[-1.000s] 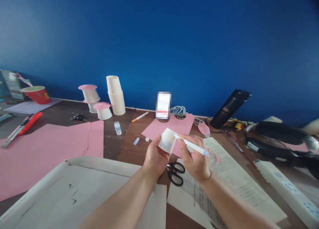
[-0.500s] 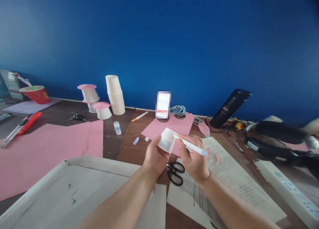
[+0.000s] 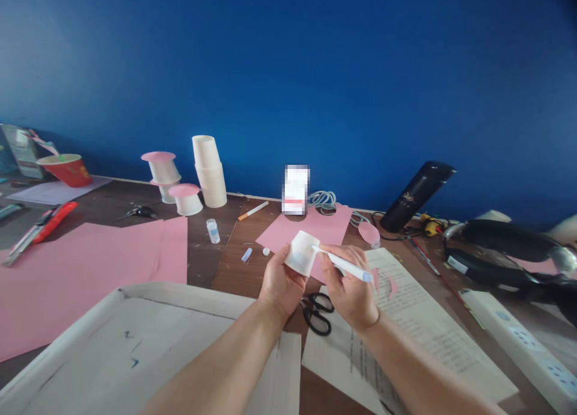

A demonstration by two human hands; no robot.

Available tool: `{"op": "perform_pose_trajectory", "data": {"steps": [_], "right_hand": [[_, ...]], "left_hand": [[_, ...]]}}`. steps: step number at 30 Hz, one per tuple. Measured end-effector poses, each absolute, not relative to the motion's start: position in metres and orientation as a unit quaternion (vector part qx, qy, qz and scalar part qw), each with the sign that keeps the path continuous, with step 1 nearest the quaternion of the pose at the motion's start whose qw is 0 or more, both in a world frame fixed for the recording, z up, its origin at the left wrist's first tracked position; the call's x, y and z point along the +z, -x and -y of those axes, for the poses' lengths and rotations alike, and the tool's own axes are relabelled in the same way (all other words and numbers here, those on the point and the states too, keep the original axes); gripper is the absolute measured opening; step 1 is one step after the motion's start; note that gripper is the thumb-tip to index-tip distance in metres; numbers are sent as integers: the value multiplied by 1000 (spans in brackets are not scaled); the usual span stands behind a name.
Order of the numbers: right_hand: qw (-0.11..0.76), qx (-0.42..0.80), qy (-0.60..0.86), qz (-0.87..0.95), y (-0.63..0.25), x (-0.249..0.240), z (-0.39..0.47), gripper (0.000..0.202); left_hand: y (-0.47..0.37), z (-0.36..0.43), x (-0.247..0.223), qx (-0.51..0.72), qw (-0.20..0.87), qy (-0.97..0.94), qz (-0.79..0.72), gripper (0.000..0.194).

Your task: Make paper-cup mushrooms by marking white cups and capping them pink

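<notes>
In my left hand [image 3: 282,282] is a small white paper cup [image 3: 301,254], tilted, with the fingers wrapped around its lower left side. My right hand [image 3: 351,288] grips a white marker [image 3: 346,266] with a pale blue end. The marker's tip meets the cup's right side; any mark it makes is too faint to see. Below the hands lie black-handled scissors [image 3: 318,314], their blades hidden. Behind the cup is a sheet of pink paper [image 3: 282,228]. A pale blue pen cap [image 3: 246,254] and a small white round cap [image 3: 266,252] rest left of the cup.
Stacked paper cups [image 3: 211,180] and cups with pink discs [image 3: 187,199] stand back left, near a glue bottle [image 3: 213,231]. A phone [image 3: 295,189] leans at the wall. A black flask [image 3: 417,195], headphones [image 3: 491,255] and a power strip [image 3: 518,343] are right; a red utility knife [image 3: 54,222] lies left.
The marker's tip has shifted very slightly left and down on the cup. Both hands keep their grips, and the other things stay in place.
</notes>
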State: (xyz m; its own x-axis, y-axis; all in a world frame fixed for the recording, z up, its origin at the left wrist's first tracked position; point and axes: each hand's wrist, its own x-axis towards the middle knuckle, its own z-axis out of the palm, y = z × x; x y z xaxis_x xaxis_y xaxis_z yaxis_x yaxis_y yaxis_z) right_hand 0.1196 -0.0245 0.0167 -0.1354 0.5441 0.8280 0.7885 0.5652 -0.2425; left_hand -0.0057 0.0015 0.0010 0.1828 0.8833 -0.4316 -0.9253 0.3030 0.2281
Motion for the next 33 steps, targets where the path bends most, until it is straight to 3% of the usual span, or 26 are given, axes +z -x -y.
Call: {"op": "perform_pose_trajectory", "data": {"steps": [33], "right_hand": [[488, -117, 439, 745, -115, 18, 27, 17]], "left_hand": [[7, 0, 1, 598, 763, 33, -244, 14]]}}
